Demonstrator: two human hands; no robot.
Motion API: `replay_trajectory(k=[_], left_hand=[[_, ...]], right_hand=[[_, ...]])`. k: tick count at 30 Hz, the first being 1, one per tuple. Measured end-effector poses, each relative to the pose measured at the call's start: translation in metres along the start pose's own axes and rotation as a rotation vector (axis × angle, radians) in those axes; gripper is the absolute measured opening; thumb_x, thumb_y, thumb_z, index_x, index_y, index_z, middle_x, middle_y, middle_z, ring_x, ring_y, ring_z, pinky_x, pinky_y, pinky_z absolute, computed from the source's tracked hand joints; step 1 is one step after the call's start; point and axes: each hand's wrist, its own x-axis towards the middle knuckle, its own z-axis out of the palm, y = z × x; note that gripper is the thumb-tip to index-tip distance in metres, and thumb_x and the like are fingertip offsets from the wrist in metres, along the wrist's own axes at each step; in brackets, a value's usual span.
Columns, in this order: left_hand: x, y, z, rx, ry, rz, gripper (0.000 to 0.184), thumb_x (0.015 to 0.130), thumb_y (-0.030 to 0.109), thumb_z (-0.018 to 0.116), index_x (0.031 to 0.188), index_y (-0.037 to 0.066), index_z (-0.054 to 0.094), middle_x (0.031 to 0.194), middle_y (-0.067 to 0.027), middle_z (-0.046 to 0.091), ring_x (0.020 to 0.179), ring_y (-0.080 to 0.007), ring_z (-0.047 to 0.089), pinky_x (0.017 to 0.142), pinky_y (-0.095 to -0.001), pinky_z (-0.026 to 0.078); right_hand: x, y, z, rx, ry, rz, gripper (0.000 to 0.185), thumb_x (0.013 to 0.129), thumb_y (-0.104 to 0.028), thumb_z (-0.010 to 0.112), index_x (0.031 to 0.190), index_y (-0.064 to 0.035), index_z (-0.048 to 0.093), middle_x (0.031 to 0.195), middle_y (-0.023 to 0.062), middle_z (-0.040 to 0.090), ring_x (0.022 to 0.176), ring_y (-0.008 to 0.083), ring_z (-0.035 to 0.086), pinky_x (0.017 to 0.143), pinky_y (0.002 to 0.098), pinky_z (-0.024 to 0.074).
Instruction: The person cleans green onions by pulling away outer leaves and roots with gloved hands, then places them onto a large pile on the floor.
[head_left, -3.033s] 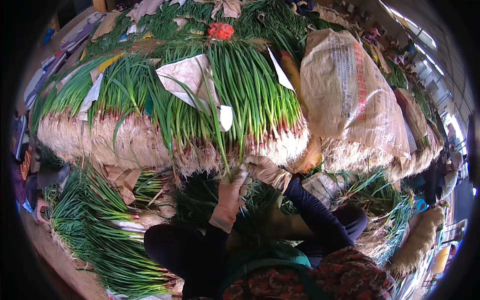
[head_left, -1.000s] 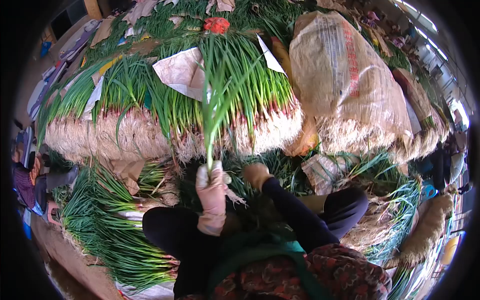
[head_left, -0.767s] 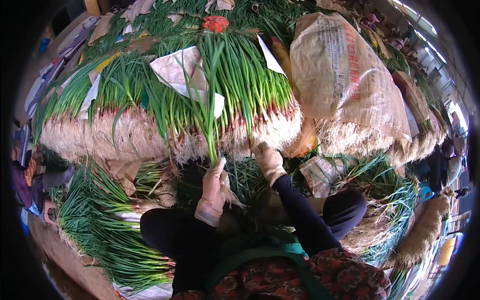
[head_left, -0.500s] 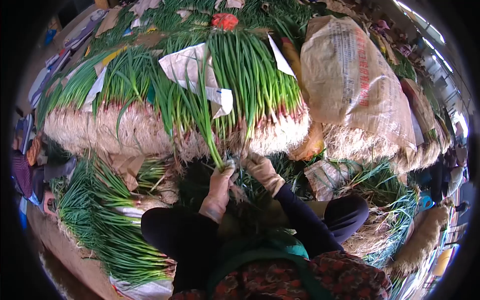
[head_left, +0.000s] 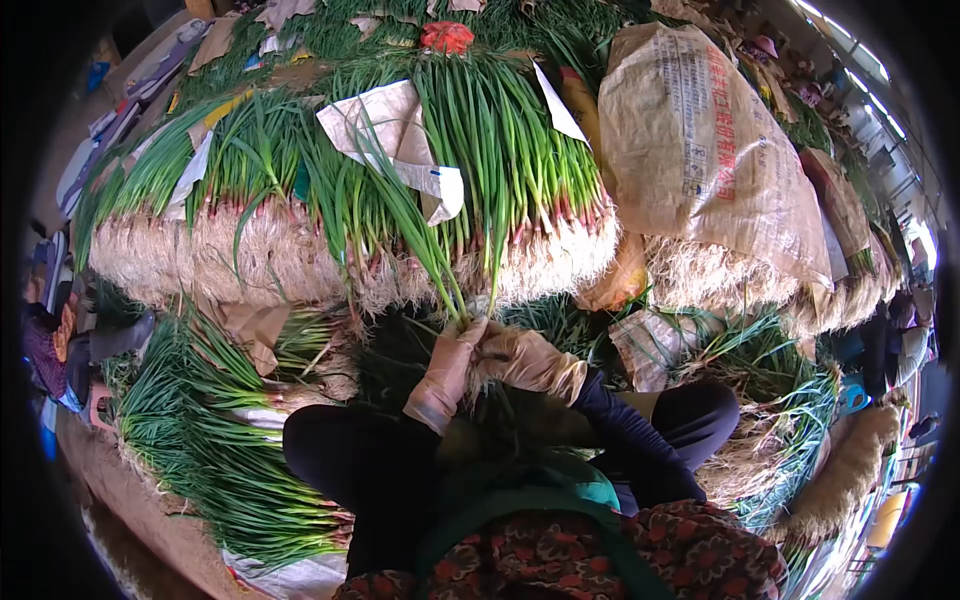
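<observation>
My gloved left hand (head_left: 450, 365) is closed around a few scallions (head_left: 437, 270), whose long green leaves lean up and left over the pile. Right beside it, my gloved right hand (head_left: 528, 362) is curled in against the scallions' lower ends, where pale stringy roots hang down. The fingertips of both hands meet and partly hide what is between them. Just beyond the hands stands a wide row of scallions (head_left: 530, 150) with reddish stem bases and a thick fringe of pale roots (head_left: 555, 262) facing me.
A printed woven sack (head_left: 705, 150) covers more scallions at the right. Loose scallions (head_left: 240, 450) lie in a heap by my left knee (head_left: 355, 455). Torn sacking (head_left: 385, 130) rests on the row. Partly seen people sit at the far left and right edges.
My right hand has come down and in from the row to meet my left hand at the scallions' root ends. My left hand stays nearly in place.
</observation>
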Motion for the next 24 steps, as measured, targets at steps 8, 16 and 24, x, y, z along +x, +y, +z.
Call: replay_trajectory(k=[8, 16, 24], left_hand=[[-0.011, -0.005, 0.005, 0.130, -0.089, 0.052, 0.036, 0.093, 0.016, 0.051, 0.127, 0.005, 0.046, 0.068, 0.0052, 0.049, 0.054, -0.0063, 0.042, 0.050, -0.0208, 0.035], [-0.021, 0.021, -0.010, -0.547, -0.523, 0.121, 0.051, 0.091, 0.020, 0.052, 0.136, 0.004, 0.032, 0.074, -0.0019, 0.049, 0.065, -0.0154, 0.051, 0.060, -0.0296, 0.045], [0.001, 0.008, -0.028, -0.174, 0.209, 0.129, 0.025, 0.090, 0.018, 0.055, 0.111, 0.006, 0.055, 0.093, -0.0054, 0.058, 0.087, -0.0185, 0.059, 0.073, -0.0327, 0.050]], right_hand=[[-0.003, 0.085, -0.047, -0.793, 0.237, 0.304, 0.014, 0.077, -0.020, 0.057, 0.076, -0.0071, 0.062, 0.070, 0.0145, 0.061, 0.064, 0.0332, 0.059, 0.058, 0.0415, 0.0480], [-0.014, 0.089, -0.033, -0.276, -0.206, 0.678, 0.034, 0.089, -0.031, 0.051, 0.108, -0.0046, 0.061, 0.101, 0.0179, 0.064, 0.097, 0.0261, 0.061, 0.086, 0.0321, 0.0464], [0.013, 0.077, 0.033, 0.470, 0.070, 0.834, 0.016, 0.092, -0.019, 0.052, 0.098, -0.0066, 0.060, 0.077, -0.0002, 0.059, 0.066, 0.0111, 0.055, 0.058, 0.0257, 0.0461]])
